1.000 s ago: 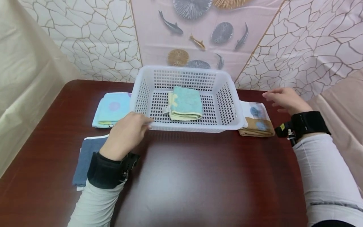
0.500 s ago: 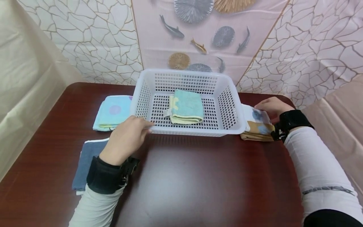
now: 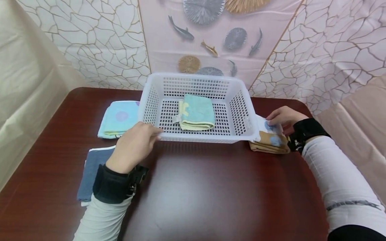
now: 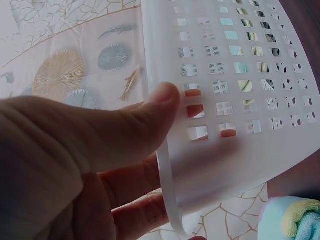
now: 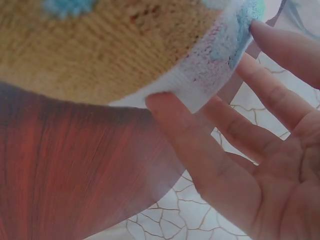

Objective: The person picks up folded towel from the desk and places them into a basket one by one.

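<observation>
My left hand (image 3: pixel 134 144) grips the front left rim of a white plastic basket (image 3: pixel 196 138); in the left wrist view the thumb (image 4: pixel 160 100) lies against the perforated wall, other fingers behind the rim. Inside the basket is a folded teal and yellow towel (image 3: pixel 199 110) with a white tag. To the basket's right, a folded white and brown towel (image 3: pixel 269 142) with blue patches lies on the table. My right hand (image 3: pixel 284 117) is at its right edge. In the right wrist view its thumb and fingertips touch the towel's edge, fingers spread and fairly straight.
A folded light blue towel (image 3: pixel 120 117) lies left of the basket, with a folded grey-blue towel (image 3: pixel 95 170) nearer, partly behind my left arm. The dark red table (image 3: pixel 211 194) ends at a patterned cloth backdrop (image 3: pixel 105 43) behind the basket.
My right hand has come down and left from above the table onto the white and brown towel, which has shifted slightly left. My left hand keeps its hold on the basket.
</observation>
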Available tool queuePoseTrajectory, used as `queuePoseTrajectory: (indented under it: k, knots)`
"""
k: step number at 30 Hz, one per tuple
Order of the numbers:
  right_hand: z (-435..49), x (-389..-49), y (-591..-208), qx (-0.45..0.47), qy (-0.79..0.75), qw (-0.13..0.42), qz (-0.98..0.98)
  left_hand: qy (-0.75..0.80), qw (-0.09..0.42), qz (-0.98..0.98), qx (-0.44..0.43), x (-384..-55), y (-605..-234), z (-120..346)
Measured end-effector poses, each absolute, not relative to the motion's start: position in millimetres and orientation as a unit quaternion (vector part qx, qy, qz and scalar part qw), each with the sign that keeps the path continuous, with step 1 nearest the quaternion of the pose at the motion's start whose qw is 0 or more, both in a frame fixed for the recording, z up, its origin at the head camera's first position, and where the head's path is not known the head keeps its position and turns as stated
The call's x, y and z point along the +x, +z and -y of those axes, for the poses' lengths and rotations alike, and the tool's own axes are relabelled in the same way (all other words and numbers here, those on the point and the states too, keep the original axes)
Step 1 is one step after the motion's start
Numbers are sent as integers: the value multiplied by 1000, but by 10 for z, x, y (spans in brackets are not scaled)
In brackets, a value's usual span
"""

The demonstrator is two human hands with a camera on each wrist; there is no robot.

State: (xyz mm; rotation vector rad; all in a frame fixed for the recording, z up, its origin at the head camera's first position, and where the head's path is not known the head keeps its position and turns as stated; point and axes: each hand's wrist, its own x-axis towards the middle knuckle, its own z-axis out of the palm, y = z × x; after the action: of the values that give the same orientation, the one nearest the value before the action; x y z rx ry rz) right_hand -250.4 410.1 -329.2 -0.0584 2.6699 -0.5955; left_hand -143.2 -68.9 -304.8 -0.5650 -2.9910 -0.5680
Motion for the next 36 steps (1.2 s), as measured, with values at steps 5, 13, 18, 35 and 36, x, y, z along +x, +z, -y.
queuePoseTrajectory:
  k: [5, 13, 18, 35, 36]
  knots:
    - [-4000, -2378, -3273, -15, -220, 217, -951, -189, 20, 965, -182, -1435, -3052, 691]
    - [-3792, -2118, -3235, -16, -214, 256, -942, -182, 27, 965, -188, -1431, -3054, 699]
    - [-3640, -1930, -3222, -44, -206, 272, -939, -183, 29, 964, -191, -1432, -3058, 699]
    - [-3085, -1355, -3197, -136, -160, 289, -934, -194, 31, 959, -206, -1448, -3047, 713]
    - [-3044, -1331, -3195, -140, -159, 285, -935, -195, 32, 958, -206, -1447, -3044, 713]
